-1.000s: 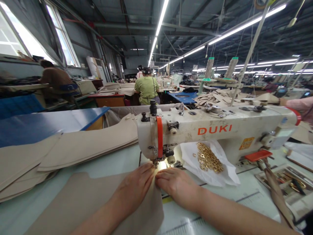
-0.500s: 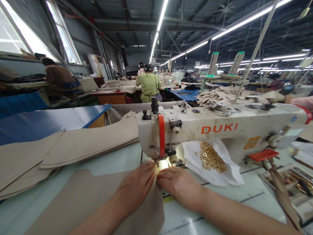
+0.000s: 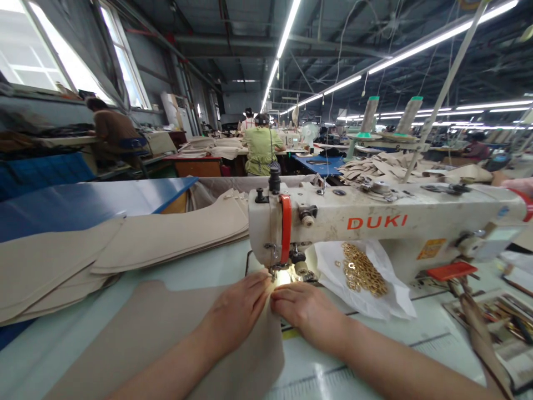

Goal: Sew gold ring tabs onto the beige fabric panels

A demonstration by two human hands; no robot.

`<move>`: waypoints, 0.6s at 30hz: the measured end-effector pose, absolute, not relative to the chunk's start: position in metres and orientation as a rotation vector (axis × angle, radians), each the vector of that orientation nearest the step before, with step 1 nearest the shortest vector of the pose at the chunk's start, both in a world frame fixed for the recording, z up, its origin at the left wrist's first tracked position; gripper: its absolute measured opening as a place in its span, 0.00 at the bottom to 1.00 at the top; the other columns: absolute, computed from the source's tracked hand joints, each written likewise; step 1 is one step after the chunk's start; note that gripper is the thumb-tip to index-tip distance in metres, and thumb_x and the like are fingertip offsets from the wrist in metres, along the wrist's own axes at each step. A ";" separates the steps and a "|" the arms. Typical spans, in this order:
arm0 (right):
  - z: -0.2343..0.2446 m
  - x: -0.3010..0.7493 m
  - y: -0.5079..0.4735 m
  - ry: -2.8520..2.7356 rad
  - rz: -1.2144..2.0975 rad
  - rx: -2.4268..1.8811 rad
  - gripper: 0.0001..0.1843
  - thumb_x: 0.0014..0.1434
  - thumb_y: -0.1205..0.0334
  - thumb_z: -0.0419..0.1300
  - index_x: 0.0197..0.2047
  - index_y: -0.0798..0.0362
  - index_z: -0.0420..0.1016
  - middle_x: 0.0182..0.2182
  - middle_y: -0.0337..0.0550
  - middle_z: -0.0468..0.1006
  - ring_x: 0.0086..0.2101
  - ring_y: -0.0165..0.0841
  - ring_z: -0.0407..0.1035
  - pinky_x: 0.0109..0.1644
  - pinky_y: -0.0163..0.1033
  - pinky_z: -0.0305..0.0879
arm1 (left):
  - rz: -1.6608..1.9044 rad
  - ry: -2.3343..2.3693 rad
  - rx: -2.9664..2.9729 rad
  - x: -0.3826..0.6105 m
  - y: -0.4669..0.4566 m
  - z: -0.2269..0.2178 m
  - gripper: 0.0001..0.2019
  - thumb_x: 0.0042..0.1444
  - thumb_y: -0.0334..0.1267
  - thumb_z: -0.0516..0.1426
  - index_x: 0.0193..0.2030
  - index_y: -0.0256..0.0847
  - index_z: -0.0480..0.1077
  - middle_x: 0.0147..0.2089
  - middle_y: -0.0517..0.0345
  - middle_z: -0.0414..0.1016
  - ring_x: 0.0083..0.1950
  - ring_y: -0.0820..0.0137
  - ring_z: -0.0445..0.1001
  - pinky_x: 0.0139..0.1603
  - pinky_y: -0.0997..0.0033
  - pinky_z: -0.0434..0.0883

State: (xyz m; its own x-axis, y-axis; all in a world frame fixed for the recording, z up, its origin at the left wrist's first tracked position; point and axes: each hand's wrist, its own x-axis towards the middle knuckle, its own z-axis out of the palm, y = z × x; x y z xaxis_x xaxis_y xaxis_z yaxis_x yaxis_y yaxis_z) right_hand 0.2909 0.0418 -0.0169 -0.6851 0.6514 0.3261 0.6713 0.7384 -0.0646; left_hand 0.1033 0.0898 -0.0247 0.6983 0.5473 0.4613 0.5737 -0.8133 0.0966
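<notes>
A beige fabric panel (image 3: 166,322) lies on the machine bed, its front end under the needle area of a white DUKI sewing machine (image 3: 325,214). My left hand (image 3: 239,305) rests over the panel, its bent fingers closed on the material just left of the presser foot. From the other side, my right hand (image 3: 308,311) has its fingers pressed together at the panel's right edge, close to the left fingertips. The lit needle area is right in front of both hands. Fingertips and whatever small piece may sit between them are partly hidden.
Stacked beige panels (image 3: 179,233) lie at the left. Gold metal rings (image 3: 362,272) sit on white paper (image 3: 400,297) under the machine arm. A tool tray (image 3: 503,328) is at the right. A person in green (image 3: 260,145) sits ahead; another person (image 3: 114,130) sits at far left.
The whole view has shifted slightly, so the machine and table appear a little further right. Both hands keep nearly the same place at the needle with the panel.
</notes>
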 end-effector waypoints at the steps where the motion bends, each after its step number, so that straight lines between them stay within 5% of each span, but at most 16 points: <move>1: -0.018 0.288 0.039 -2.619 -0.092 -1.000 0.07 0.64 0.67 0.53 0.39 0.56 0.72 0.41 0.46 0.77 0.45 0.33 0.69 0.51 0.37 0.65 | -0.760 -0.947 -2.858 0.099 0.084 -0.024 0.15 0.62 0.33 0.46 0.48 0.38 0.71 0.50 0.51 0.77 0.51 0.68 0.74 0.55 0.66 0.72; 10: -0.018 0.262 0.018 -2.670 -0.099 -0.766 0.06 0.63 0.68 0.54 0.40 0.56 0.72 0.41 0.46 0.78 0.44 0.35 0.70 0.51 0.39 0.66 | -0.706 -1.239 -2.915 0.060 0.034 -0.018 0.18 0.58 0.31 0.51 0.55 0.42 0.67 0.56 0.54 0.73 0.57 0.67 0.70 0.58 0.64 0.69; 15: -0.018 0.263 0.013 -2.625 -0.079 -0.784 0.08 0.63 0.67 0.54 0.41 0.57 0.73 0.41 0.47 0.78 0.43 0.35 0.71 0.50 0.38 0.68 | -0.756 -1.067 -2.963 0.036 -0.004 -0.020 0.31 0.58 0.47 0.55 0.67 0.49 0.51 0.66 0.53 0.58 0.64 0.61 0.62 0.61 0.61 0.65; 18: -0.020 0.264 0.008 -2.507 -0.024 -0.776 0.12 0.66 0.66 0.48 0.43 0.56 0.73 0.40 0.47 0.79 0.41 0.34 0.73 0.48 0.38 0.69 | -0.566 -0.910 -2.994 0.005 -0.030 -0.027 0.32 0.58 0.46 0.54 0.68 0.56 0.46 0.66 0.58 0.59 0.63 0.62 0.63 0.60 0.63 0.65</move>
